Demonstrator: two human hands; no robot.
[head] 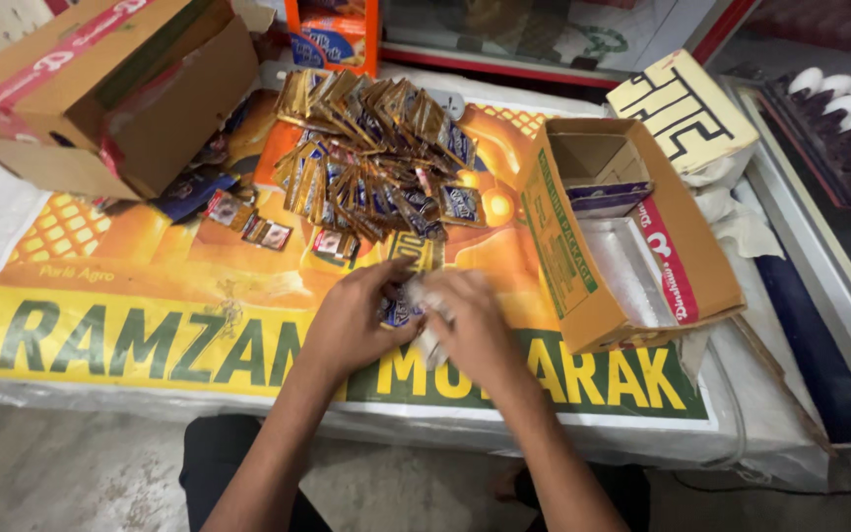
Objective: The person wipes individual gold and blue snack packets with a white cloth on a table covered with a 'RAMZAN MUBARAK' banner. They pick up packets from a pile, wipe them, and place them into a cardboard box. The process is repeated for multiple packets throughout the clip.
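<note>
Far left, a tipped cardboard box lies on its side, mouth toward the loose sachets heaped mid-table within easy reach. Below the heap, left hand and right hand meet over the printed banner, fingers curled and pinching a small bundle of sachets between them. Blur hides the exact grip; possibly squaring them. Right, an open carton stands close by.

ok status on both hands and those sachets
Left hand and right hand together, fingers closed on a small bundle of sachets. Big sachet pile lies beyond on the banner. Open cardboard box right, nothing blocking.
</note>
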